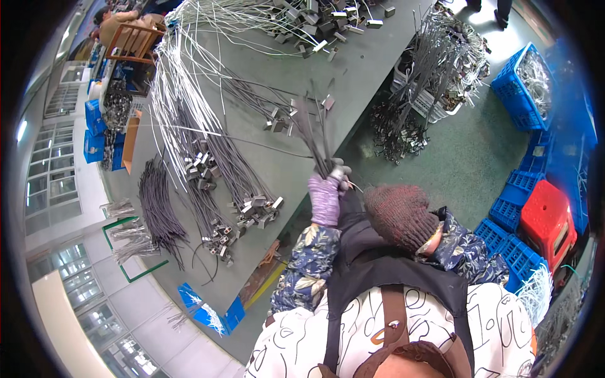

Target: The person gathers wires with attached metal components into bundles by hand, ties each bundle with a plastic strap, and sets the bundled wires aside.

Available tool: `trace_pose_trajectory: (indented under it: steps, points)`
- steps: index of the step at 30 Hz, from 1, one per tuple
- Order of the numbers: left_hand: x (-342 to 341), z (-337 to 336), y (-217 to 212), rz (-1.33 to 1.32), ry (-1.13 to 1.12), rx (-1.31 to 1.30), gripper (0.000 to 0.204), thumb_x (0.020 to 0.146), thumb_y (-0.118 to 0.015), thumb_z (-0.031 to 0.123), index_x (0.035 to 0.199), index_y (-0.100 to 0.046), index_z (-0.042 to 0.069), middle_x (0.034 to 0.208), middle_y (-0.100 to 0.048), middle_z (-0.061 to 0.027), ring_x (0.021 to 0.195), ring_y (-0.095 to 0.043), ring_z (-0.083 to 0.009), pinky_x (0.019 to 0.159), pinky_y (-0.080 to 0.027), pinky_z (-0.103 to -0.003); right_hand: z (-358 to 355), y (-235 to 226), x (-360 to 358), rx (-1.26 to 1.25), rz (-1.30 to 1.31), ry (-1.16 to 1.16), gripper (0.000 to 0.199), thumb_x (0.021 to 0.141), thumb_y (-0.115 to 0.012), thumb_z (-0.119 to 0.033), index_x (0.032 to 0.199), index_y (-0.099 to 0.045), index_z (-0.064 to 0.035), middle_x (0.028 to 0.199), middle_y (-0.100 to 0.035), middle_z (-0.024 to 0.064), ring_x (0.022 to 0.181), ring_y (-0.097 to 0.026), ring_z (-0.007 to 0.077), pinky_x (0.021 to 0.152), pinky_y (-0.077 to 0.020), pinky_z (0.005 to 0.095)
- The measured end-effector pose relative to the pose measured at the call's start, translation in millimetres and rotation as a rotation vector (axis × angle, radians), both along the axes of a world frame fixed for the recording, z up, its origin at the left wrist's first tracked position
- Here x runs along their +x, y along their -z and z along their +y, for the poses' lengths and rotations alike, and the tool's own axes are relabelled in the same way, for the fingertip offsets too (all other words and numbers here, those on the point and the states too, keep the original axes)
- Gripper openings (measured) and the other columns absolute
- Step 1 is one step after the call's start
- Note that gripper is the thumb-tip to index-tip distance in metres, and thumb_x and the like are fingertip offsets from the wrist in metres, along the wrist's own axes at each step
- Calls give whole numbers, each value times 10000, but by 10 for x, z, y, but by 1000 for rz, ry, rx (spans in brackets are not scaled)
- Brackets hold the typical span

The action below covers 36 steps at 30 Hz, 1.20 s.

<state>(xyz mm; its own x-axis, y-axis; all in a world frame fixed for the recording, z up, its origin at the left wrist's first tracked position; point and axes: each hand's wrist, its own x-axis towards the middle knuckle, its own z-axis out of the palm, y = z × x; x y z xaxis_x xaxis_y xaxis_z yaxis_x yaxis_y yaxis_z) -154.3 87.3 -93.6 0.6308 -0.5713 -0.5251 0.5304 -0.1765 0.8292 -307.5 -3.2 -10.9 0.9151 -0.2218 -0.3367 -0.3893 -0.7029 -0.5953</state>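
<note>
Left hand (326,200) in purple knit glove, grip closed round a bundle of grey wires with metal end blocks (310,129), which fans upward from the fist over the grey desk (353,82). Right hand's grip: cannot tell. Farther off, white cable bundles (170,82).

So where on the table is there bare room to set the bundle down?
Bare table lies between the top pile and the bundle held in the left hand. A smaller patch sits between that hand and the lock heaps. The left side, under the white cables, is crowded.
</note>
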Motion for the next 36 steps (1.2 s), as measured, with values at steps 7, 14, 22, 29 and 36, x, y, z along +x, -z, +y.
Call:
trace_pose_trajectory:
  steps: [7,14,22,29,36]
  points:
    - [369,112,47,233,126,-195,338,916,-586,326,916,-589,-12,643,-489,-16,526,-387,-76,501,-334,-235,-254,-293,74,-188,-58,-45,265,839,-540,-178,1060,-583,-38,923,-623,157,861,-626,320,735,-509,412]
    - [279,89,-185,356,114,-364,336,891,-621,333,887,-577,0,639,-501,-29,530,-410,-86,506,-330,-233,-417,274,-241,280,-233,533,129,808,-621,-198,781,-631,-73,722,-587,87,604,-565,282,556,-459,381]
    - [29,-83,-310,89,87,-242,219,883,-634,133,1030,-536,5,802,-622,-79,493,-439,-51,417,-316,-195,-398,701,-308,778,-257,439,139,675,-673,-75,808,-634,-72,710,-572,91,568,-541,243,514,-440,336]
    - [-46,-99,-424,54,89,-303,263,863,-659,138,1046,-531,-1,835,-600,-86,526,-481,-67,470,-367,-206,-244,510,-327,311,-570,185,216,613,-655,-64,827,-623,-63,721,-550,87,639,-553,266,556,-451,358]
    - [-104,-89,-106,-22,115,-1,200,809,-672,90,951,-559,5,596,-528,-6,471,-455,-64,417,-316,-213,-70,284,-372,446,-550,167,159,623,-644,-74,765,-573,-55,704,-519,84,655,-532,256,555,-425,364]
